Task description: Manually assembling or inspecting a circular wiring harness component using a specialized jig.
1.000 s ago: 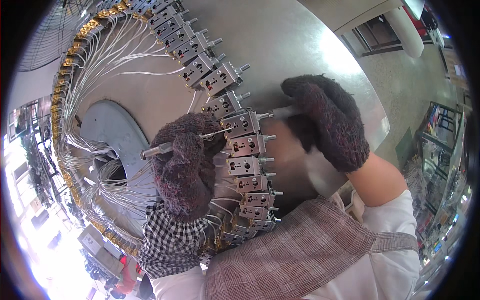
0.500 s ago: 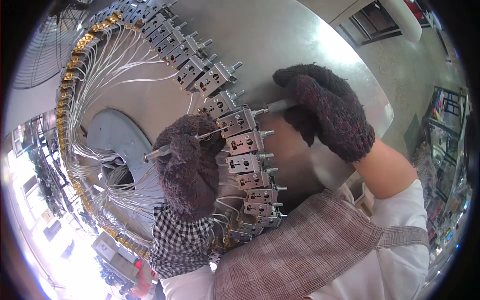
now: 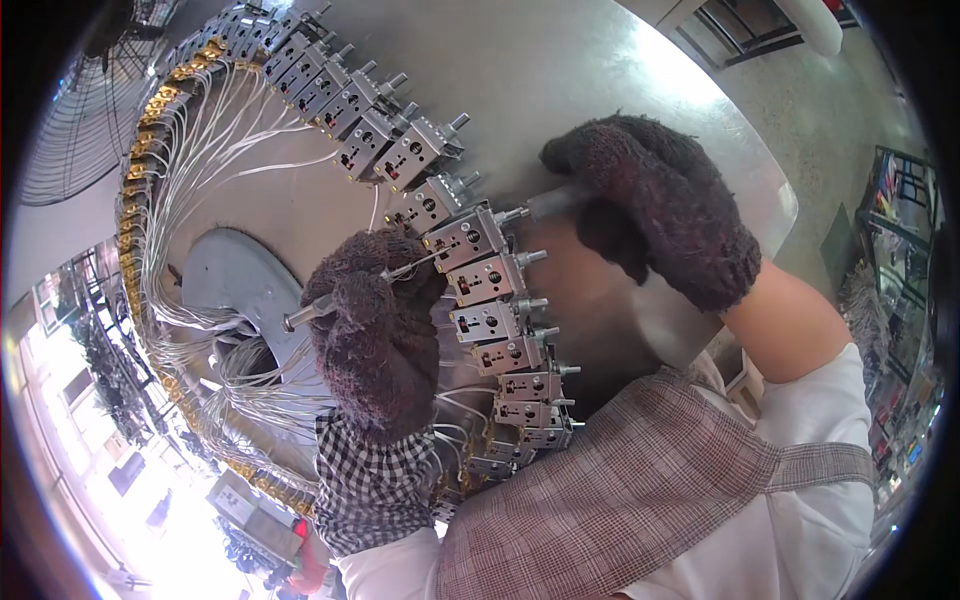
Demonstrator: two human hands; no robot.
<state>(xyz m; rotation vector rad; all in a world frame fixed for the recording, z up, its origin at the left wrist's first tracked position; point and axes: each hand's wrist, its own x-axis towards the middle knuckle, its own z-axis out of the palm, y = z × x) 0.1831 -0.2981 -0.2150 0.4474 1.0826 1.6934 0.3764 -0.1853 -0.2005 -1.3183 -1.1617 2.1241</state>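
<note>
Left grip (image 3: 372,325) clasps a slim screwdriver (image 3: 311,312) that reaches the metal box (image 3: 465,241) between both grips, while right grip (image 3: 660,210) holds a blurred grey tool (image 3: 556,203) at that box's shaft (image 3: 514,214); a jolt from right grip could make the screwdriver skid off.

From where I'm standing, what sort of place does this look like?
Probably a small-parts assembly workshop: there's a curving row of near-identical metal boxes, white wires gathered beside them, and storage shelving off to the right.
</note>
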